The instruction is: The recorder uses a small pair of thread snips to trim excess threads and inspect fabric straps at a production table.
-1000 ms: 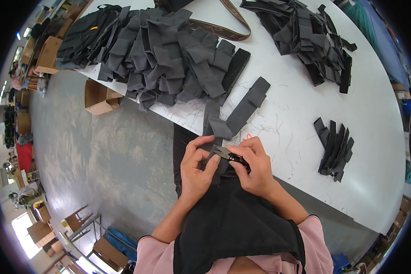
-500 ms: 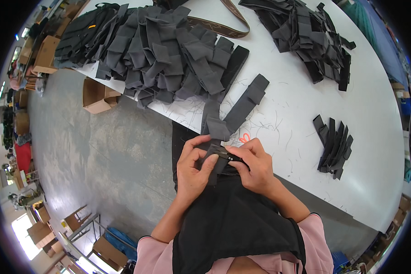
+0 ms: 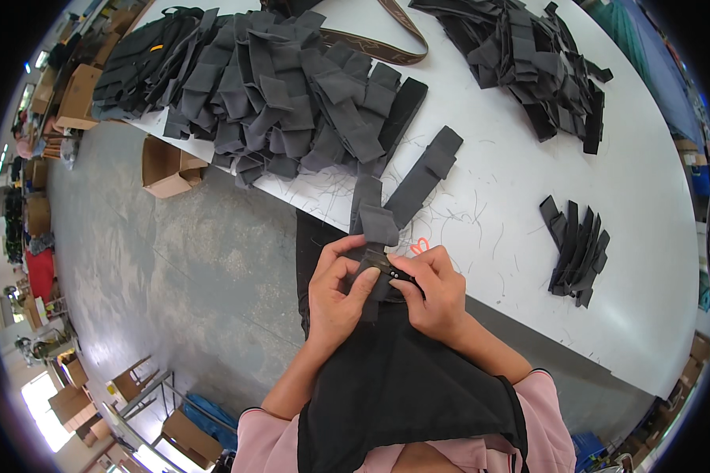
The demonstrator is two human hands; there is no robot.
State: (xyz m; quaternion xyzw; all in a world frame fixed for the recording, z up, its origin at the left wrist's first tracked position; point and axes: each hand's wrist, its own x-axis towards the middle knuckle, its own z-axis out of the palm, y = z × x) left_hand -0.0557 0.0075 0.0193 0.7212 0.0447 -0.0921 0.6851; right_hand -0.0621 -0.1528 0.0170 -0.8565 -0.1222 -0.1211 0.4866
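Observation:
My left hand (image 3: 335, 293) is closed on a dark grey fabric strip (image 3: 380, 226), its thumb pressing the lower part near the table's front edge. The strip's upper end lies over the edge. My right hand (image 3: 436, 290) grips a small black-handled tool (image 3: 403, 276) with two bright dots. The tool's narrow metal-looking end lies against the strip beside my left thumb; its exact kind is not clear. An orange loop (image 3: 420, 246) shows just beyond my right fingers. Another grey strip (image 3: 426, 177) with a folded flap lies on the table ahead of my hands.
A large heap of grey strips (image 3: 280, 94) covers the table's left part. Another pile (image 3: 528, 63) is at the far right, a small bundle (image 3: 577, 252) nearer. A brown patterned strap (image 3: 379, 51) lies at the back. Loose threads litter the white table (image 3: 639, 205). A cardboard box (image 3: 170, 177) stands on the left.
My right hand has shifted slightly left, with the tool turned a little against the strip. My left hand keeps its hold in nearly the same place.

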